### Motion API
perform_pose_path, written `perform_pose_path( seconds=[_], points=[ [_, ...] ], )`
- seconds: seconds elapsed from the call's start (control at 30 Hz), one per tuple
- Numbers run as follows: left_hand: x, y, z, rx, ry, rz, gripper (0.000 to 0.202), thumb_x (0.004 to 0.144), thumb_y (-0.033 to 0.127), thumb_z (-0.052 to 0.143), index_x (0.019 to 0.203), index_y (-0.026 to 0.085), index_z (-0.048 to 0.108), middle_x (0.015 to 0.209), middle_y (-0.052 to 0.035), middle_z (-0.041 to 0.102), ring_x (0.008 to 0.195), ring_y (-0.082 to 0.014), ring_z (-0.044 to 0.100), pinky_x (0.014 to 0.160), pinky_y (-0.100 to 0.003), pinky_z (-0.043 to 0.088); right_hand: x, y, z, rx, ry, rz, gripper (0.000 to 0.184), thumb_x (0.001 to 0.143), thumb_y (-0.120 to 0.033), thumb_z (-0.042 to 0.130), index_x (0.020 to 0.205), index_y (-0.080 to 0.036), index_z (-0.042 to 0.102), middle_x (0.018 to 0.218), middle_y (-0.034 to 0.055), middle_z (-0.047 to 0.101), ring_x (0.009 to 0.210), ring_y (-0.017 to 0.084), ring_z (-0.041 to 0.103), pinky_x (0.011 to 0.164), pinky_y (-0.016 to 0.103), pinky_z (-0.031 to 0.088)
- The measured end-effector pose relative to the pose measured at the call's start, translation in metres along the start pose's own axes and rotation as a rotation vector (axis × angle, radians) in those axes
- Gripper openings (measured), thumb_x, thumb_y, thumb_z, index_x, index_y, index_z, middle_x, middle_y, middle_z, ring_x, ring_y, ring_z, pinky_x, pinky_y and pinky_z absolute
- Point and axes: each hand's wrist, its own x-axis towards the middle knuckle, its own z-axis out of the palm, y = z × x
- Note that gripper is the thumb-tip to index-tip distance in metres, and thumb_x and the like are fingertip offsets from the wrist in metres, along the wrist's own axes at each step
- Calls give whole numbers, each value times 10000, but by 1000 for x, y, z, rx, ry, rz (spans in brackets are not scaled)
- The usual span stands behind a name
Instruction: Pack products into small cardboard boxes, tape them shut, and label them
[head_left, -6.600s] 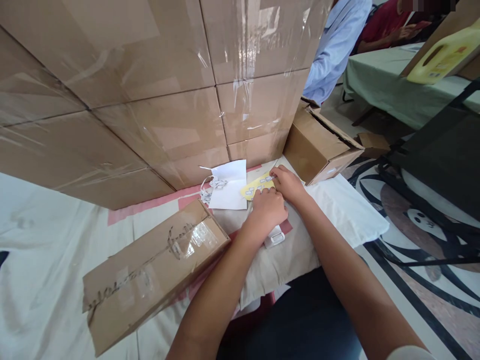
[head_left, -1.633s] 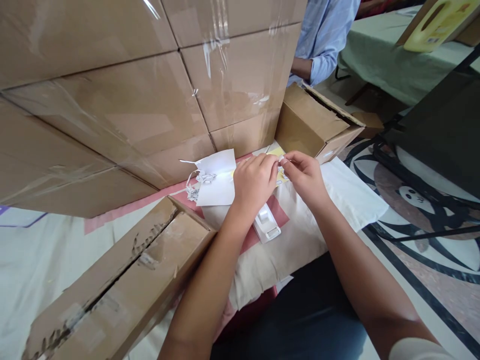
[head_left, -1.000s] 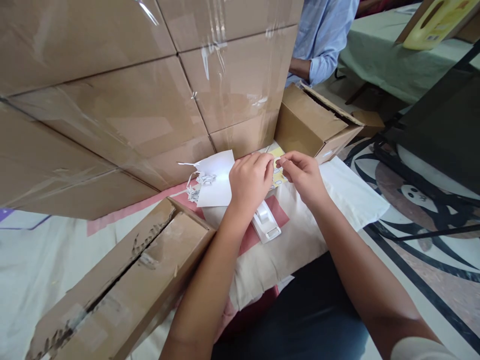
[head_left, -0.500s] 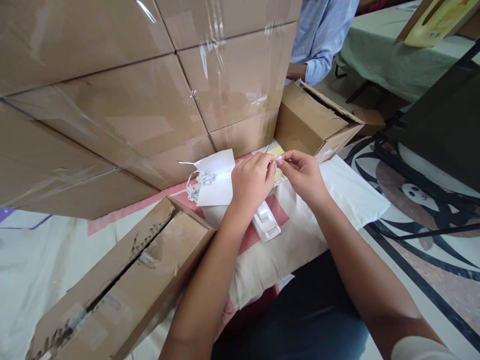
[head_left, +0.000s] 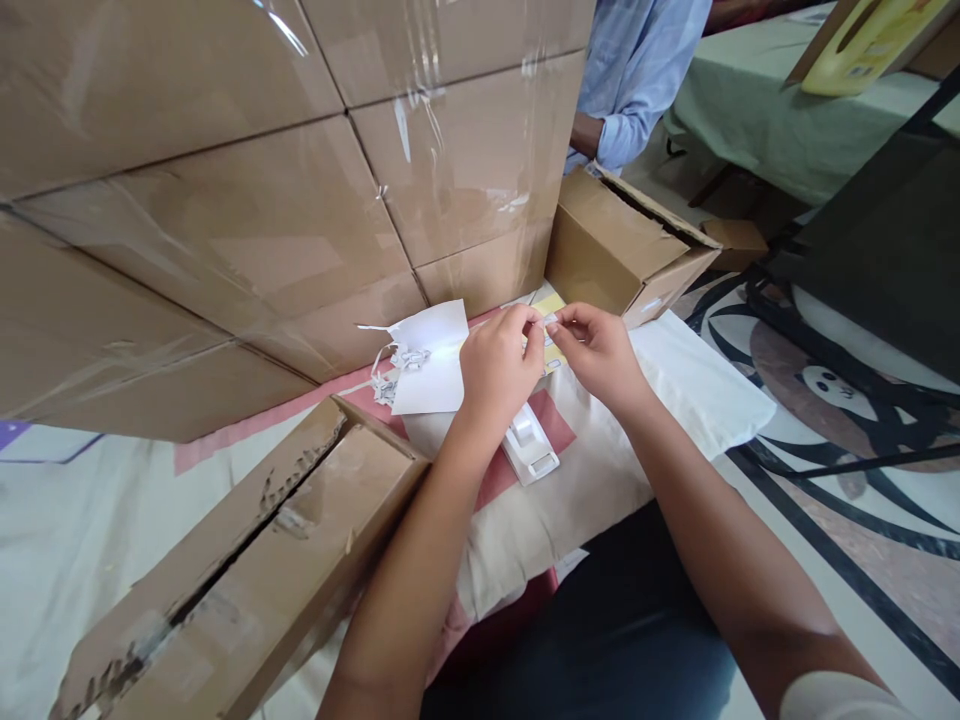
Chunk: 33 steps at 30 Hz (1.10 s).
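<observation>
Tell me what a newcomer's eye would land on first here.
Probably the tall wall of taped cardboard, filling the upper left of the view. Next, at the centre, the left hand and right hand, close together over a yellow sheet, with a white plastic object just below them. At top right, a yellow jug stands out.

Since the earliest view, the left hand (head_left: 495,362) has been raised off the yellow card (head_left: 553,303) and shifted toward 12 o'clock; the right hand (head_left: 600,355) has been drawn toward 3 o'clock, and both are now held above the card, nearly meeting. The white tape dispenser (head_left: 531,450), previously largely covered, is now exposed at 5 o'clock from the left hand. At 8 o'clock, the long carton (head_left: 330,535) is found parted along its top. A co-worker's forearm (head_left: 586,132) has been revealed at 1 o'clock.
</observation>
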Motion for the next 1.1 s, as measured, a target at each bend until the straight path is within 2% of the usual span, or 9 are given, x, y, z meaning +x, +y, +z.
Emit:
perform_pose_path(
  seconds=[0.27,0.6,0.83,1.1],
  points=[
    [1,2,0,-103,-17,-67,78,939,209,563,881,242,604,866,37,713,733,-142,630,674,-281,415,0,1,-1,5,-28,2,244,853,-423,690,798,-195,625,767,22,656,687,166,559,650,311,440],
    [1,2,1,-109,-27,-106,80,946,211,545,880,247,576,885,22,726,790,-157,663,726,-290,467,0,-3,-1,-88,-23,-4,165,848,-355,636,789,-203,616,737,17,641,650,164,542,629,311,427],
    [3,-9,1,-193,39,-153,76,962,236,525,924,245,590,921,12,719,863,-150,672,827,-282,509,-1,-1,-1,-157,-27,5,121,838,-304,606,773,-202,609,702,3,611,615,151,500,618,311,393],
    [-1,-12,13,-275,116,-224,89,972,262,514,948,239,597,897,7,712,843,-146,664,774,-268,506,2,6,-2,-237,-28,36,98,820,-279,592,760,-203,603,653,-7,576,583,147,465,591,303,362]
  ],
)
